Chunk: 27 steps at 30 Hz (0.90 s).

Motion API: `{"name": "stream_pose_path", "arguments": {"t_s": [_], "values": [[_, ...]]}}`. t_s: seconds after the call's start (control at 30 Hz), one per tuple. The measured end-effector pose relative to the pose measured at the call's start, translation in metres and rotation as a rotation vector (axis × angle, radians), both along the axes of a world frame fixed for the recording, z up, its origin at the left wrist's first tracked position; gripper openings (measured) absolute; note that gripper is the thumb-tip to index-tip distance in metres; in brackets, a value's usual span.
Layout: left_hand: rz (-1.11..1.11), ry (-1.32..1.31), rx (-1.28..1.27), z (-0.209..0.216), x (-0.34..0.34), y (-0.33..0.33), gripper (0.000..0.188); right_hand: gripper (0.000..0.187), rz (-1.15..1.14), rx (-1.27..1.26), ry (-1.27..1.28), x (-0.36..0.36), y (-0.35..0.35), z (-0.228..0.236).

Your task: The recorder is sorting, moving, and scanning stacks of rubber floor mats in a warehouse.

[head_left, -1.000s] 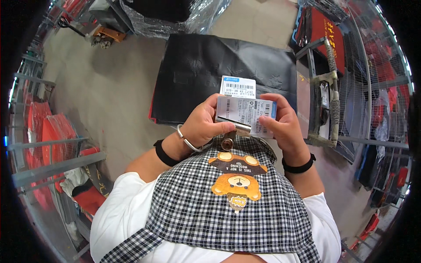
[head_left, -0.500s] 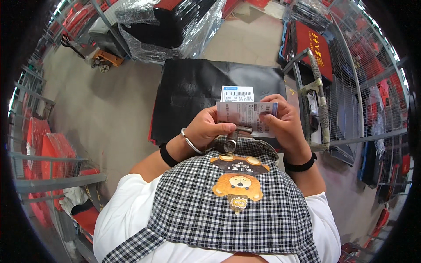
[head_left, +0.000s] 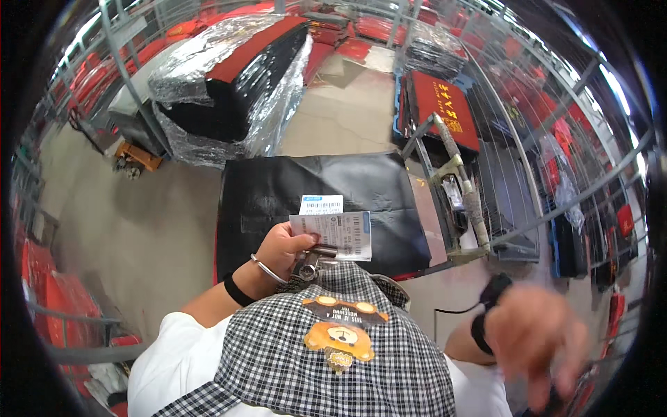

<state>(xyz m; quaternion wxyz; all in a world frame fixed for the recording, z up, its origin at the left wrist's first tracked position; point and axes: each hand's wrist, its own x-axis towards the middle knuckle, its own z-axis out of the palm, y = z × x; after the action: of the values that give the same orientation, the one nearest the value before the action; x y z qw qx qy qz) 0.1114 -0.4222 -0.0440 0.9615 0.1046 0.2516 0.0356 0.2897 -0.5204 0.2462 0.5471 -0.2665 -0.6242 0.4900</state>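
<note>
My left hand (head_left: 283, 249) is closed round a sheaf of printed white labels (head_left: 347, 235), its thumb lying on top. A silver metal clip (head_left: 324, 251) grips the lower edge of these papers. Just beyond them, a white barcode label (head_left: 322, 203) with a blue corner shows against a flat black package (head_left: 375, 182), partly covered by the sheaf. My right hand (head_left: 535, 333) is raised at the lower right, away from the papers and smeared by motion. Something black (head_left: 496, 289) with a thin cable is near its wrist; I cannot make out what it is.
Plastic-wrapped stacks (head_left: 236, 90) stand beyond the package on the left, near an orange-yellow wheeled thing (head_left: 142, 156). On the right are a metal-framed trolley (head_left: 472, 201), red mats with yellow lettering (head_left: 445, 104) and wire mesh racks (head_left: 542, 146). Red goods (head_left: 52, 285) fill the left side.
My right hand has let go of the papers and swung to the lower right. My left hand keeps the clipped labels. The view has tilted up and turned right.
</note>
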Motion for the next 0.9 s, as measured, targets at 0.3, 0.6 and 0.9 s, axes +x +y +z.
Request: {"name": "stream_pose_path", "arguments": {"t_s": [0.3, 0.6, 0.9], "values": [[0.006, 0.102, 0.026, -0.024, 0.000, 0.003, 0.025, 0.039, -0.123, -0.092, -0.237, -0.036, 0.005, 0.021], [-0.050, 0.088, 0.050, -0.018, 0.008, 0.005, 0.018, 0.044, 0.045, -0.145, -0.279, -0.024, 0.009, 0.025], [-0.169, 0.052, 0.334, -0.059, -0.006, 0.080, 0.019, 0.032, -0.863, -0.653, -1.050, -0.025, 0.018, -0.163]]}}
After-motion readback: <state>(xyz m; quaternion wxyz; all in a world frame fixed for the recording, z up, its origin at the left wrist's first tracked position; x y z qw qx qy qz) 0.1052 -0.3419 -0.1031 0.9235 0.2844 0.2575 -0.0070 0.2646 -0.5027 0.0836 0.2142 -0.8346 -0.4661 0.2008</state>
